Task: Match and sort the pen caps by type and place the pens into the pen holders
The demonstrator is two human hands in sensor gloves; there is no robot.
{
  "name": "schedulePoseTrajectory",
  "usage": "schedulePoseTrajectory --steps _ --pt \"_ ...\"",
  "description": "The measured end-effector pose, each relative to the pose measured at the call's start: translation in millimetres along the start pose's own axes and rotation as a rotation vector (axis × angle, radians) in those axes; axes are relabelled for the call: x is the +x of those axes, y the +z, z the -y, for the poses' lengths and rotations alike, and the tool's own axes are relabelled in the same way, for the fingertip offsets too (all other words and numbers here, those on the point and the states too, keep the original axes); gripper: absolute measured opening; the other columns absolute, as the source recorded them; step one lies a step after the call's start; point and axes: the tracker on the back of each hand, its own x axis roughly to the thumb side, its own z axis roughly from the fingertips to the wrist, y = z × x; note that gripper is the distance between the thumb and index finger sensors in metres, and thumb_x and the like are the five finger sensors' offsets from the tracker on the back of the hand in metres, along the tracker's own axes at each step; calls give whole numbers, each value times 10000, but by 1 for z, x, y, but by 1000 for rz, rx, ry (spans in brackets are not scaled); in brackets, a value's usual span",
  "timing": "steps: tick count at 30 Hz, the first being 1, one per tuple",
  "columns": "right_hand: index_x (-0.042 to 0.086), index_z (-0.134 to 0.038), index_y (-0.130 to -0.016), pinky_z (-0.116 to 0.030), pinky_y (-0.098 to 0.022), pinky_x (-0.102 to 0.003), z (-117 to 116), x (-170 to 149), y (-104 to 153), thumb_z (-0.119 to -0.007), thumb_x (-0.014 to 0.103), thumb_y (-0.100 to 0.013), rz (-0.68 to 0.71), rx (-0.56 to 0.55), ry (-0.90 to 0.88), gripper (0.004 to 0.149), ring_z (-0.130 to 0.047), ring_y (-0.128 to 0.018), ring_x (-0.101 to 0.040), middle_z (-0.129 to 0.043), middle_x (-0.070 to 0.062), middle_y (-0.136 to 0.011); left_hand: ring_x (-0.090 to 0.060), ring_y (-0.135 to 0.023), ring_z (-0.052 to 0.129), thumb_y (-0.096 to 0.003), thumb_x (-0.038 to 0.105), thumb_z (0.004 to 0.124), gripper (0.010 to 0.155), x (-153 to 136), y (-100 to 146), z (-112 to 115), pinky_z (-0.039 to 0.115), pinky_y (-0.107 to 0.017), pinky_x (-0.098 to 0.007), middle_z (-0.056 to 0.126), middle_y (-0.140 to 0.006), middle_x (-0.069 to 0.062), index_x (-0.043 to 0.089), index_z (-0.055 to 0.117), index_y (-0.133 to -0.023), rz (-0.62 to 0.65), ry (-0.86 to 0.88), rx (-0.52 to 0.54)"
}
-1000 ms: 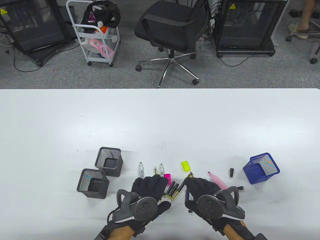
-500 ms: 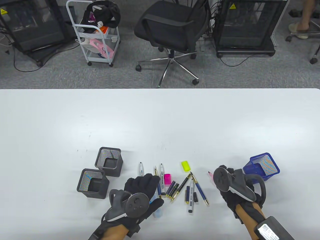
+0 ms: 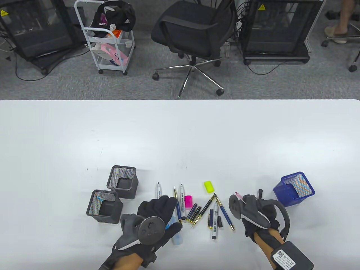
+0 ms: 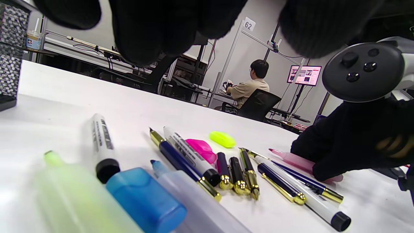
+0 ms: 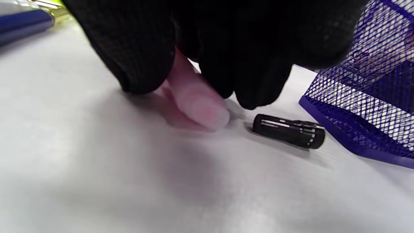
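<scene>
Blue wire-mesh pen holder (image 3: 294,189): stands on the white worktop (image 3: 180,135), interior showing nothing but mesh. Two black mesh pen holders (image 3: 122,181) (image 3: 104,206) stand well to its left, touching at a corner; no pens show inside them either.

Between the black pair and the blue holder, a loose spread of pens lies flat: white markers (image 3: 183,201) (image 3: 215,220), navy-and-gold pens (image 3: 224,215) (image 3: 203,211), a pink cap (image 3: 188,201), a yellow cap (image 3: 208,186). Nearest the left hand, the left wrist view shows a blue cap (image 4: 145,200) and a pale green highlighter (image 4: 77,197), blurred.

Pink highlighter (image 5: 194,100): just left of the blue holder, under the right hand (image 3: 257,213), whose fingers are curled round it against the worktop. A short black cap (image 5: 288,131) lies just beside it, toward the blue holder, untouched.

Left hand (image 3: 157,213): rests right of the black holders over the near ends of the pens, fingers loosely bent, holding nothing that I can see.

Room beyond the worktop's far edge: grey carpet, a black office chair (image 3: 194,31), a white wheeled trolley (image 3: 108,42), black cabinets.

Change from a second ago: the right hand has left the middle pens and moved toward the blue holder onto the pink highlighter; the left hand has drawn back slightly, uncovering more pens.
</scene>
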Motion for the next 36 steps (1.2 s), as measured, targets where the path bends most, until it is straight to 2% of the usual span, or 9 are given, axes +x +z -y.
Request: schedulePoseTrajectory --steps 8,13,18,23,27,31,36 --pt "47 -770 -882 -910 -366 -422 -1 0 -1 -981 344 -379 -5 -3 -23 622 -1065 -574 -368 -988 -207 -726 -488 -955 772 -446 576 772 796 1 -1 1 561 -624 -793 628 -1110 -239 163 560 -1093 0 -7 -9" --pt "36 -770 -875 -910 -372 -432 10 -4 4 -981 328 -381 0 -74 -129 612 -1073 -553 -361 -1001 -204 -706 -489 -954 772 -446 576 772 797 -1 0 0 559 -625 -793 629 -1110 -238 162 559 -1093 -7 -3 -8" --pt "50 -769 -878 -903 -391 -443 45 -17 20 -984 313 -373 29 -198 -442 609 -1066 -562 -360 -993 -198 -717 -488 -952 774 -447 571 773 792 -3 1 -1 559 -625 -793 631 -1109 -236 161 562 -1091 -13 3 -2" --pt "73 -766 -879 -897 -410 -453 64 -29 37 -997 298 -363 107 -221 -734 609 -1057 -577 -355 -983 -179 -730 -498 -934 799 -448 561 779 785 -3 0 1 568 -620 -793 655 -1095 -260 160 569 -1090 -15 -7 -5" --pt "83 -762 -883 -897 -426 -457 67 -35 47 -994 303 -366 164 -225 -784 607 -1057 -587 -347 -980 -168 -738 -497 -910 838 -446 526 812 781 0 -1 2 571 -618 -798 698 -1077 -263 153 571 -1088 -9 -23 -26" --pt "85 -761 -885 -896 -432 -461 64 -43 47 -991 306 -369 165 -221 -810 606 -1057 -593 -341 -979 -165 -741 -459 -894 884 -433 458 879 767 10 -10 0 598 -621 -784 786 -1049 -214 129 604 -1069 12 -132 -39" --pt "84 -759 -885 -896 -435 -462 58 -45 44 -987 309 -371 153 -212 -804 605 -1057 -594 -343 -979 -162 -742 -430 -909 867 -419 433 911 766 29 -41 -5 607 -634 -764 824 -1046 -152 154 610 -1066 38 -283 -135"
